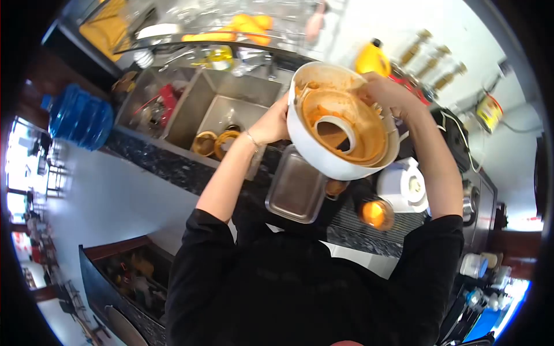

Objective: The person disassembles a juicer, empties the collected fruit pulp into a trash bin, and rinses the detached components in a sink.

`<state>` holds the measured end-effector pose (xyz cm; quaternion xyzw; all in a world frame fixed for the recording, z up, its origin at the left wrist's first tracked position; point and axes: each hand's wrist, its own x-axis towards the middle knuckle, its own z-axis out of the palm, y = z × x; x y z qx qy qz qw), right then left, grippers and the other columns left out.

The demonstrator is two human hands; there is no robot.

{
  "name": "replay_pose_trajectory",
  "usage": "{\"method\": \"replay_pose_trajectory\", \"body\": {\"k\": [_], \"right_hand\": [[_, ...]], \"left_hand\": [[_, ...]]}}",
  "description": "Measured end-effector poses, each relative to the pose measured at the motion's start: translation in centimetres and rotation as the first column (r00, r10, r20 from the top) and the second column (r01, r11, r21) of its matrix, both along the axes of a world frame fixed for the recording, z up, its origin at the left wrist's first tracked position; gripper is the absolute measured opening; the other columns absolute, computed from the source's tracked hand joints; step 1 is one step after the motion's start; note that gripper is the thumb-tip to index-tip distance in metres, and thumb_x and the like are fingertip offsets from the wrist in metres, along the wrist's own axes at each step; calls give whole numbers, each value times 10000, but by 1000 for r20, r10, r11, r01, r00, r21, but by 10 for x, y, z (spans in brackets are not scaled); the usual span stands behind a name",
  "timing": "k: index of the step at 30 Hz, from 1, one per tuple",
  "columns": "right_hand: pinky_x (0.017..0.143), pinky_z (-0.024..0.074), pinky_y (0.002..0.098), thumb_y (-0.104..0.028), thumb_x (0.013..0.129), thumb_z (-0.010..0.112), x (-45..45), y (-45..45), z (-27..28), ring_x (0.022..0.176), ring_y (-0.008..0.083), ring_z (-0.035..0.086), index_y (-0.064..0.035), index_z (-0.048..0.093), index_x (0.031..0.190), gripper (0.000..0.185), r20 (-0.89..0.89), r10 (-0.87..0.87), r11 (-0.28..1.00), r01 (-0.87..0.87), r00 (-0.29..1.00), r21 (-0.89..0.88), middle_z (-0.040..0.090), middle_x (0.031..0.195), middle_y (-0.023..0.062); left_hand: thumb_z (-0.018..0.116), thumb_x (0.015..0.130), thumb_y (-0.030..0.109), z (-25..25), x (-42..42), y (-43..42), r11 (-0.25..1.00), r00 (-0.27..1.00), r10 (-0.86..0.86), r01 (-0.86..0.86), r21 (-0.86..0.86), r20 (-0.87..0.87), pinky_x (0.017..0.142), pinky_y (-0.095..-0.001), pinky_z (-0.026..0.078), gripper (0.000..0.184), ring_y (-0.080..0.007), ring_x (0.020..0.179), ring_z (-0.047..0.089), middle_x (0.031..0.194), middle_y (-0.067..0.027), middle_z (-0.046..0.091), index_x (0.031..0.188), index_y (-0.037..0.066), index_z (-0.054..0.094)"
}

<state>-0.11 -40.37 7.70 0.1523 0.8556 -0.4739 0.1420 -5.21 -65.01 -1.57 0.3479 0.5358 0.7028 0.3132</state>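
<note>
The bowl [300,138], smeared orange inside (a pale ring [339,120] at its middle), is raised over the desk [150,161]. The left grip [275,123] clasps its left wall; the right grip [388,95] curls at the far right rim, its hold unclear. Below lies a tray [297,187]; beyond, the sink [248,86] holds round pieces [203,144].

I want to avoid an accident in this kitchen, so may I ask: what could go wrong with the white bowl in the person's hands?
The white bowl might slip, since only the left hand and right hand hold it up. The orange residue smeared inside could drip onto the nearby metal tray. A careless swing might also knock over the glass with orange contents, which stands close by.
</note>
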Motion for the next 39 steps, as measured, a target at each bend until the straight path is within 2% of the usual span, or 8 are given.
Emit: {"method": "replay_pose_trajectory", "body": {"k": [3, 4, 6, 8, 24, 30, 35, 39], "right_hand": [[538, 420, 205, -157, 808, 549, -58, -89, -13, 601, 93, 504, -4, 606, 836, 165, 3, 157, 987, -157, 988, 16, 535, 657, 4], [531, 420, 208, -158, 810, 560, -69, -114, -23, 578, 91, 502, 3, 608, 800, 168, -26, 171, 982, -168, 985, 85, 542, 632, 10], [524, 419, 211, -159, 812, 572, -112, -167, -46, 555, 89, 500, 10, 611, 764, 181, -64, 208, 968, -196, 976, 159, 548, 607, 17], [514, 431, 223, -152, 817, 593, -137, -212, -69, 527, 94, 505, 34, 616, 776, 191, -183, 247, 957, -211, 951, 197, 569, 608, 32], [489, 406, 196, -202, 852, 613, -239, -286, -145, 528, 58, 459, 64, 624, 835, 267, -69, 99, 994, -102, 993, -49, 550, 614, 10], [484, 394, 188, -237, 861, 612, -225, -239, -156, 550, 55, 450, 54, 633, 833, 294, -93, -120, 993, 120, 988, -10, 551, 649, 14], [459, 399, 209, -279, 861, 597, -219, -211, -216, 542, 74, 457, 49, 636, 841, 331, -32, -275, 958, 276, 961, 81, 558, 659, 38], [397, 419, 230, -308, 848, 590, -223, -222, -272, 478, 121, 507, 61, 615, 838, 370, 103, -402, 914, 392, 910, 102, 576, 642, 88]], "left_hand": [[603, 686, -86, -13, -47, -71, 986, 789, 126, -168, 15, 601, 875, -261, 420, 586, -151, 1010, 507, 1166, -75, 547, 1241, 40, 462], [603, 686, -86, -23, -58, -95, 983, 795, 136, -184, 21, 592, 875, -261, 420, 586, -151, 1010, 507, 1166, -75, 547, 1241, 40, 462], [602, 703, -72, -52, -99, -143, 963, 956, 266, -270, 11, 127, 881, -260, 419, 577, -150, 1018, 505, 1177, -81, 540, 1250, 39, 454], [601, 721, -57, -88, -120, -183, 932, 877, 348, -361, 23, -331, 887, -259, 418, 568, -149, 1027, 504, 1187, -86, 533, 1259, 39, 447], [579, 712, -121, -186, -207, -269, 932, 896, 357, -360, -38, 265, 902, -262, 423, 631, -163, 1038, 509, 1221, -84, 508, 1293, 49, 403], [606, 713, -113, -198, -222, -279, 771, 683, 571, -637, -13, 455, 922, -279, 417, 640, -189, 1047, 518, 1264, -75, 469, 1291, 69, 399], [612, 736, -86, -169, -231, -306, 623, 618, 782, -780, -59, 85, 969, -283, 373, 608, -212, 1133, 466, 1264, -89, 464, 1286, 59, 396], [617, 739, -80, -150, -229, -319, 612, 597, 784, -789, -49, 168, 974, -286, 368, 605, -212, 1137, 462, 1271, -95, 458, 1287, 43, 391]]}}
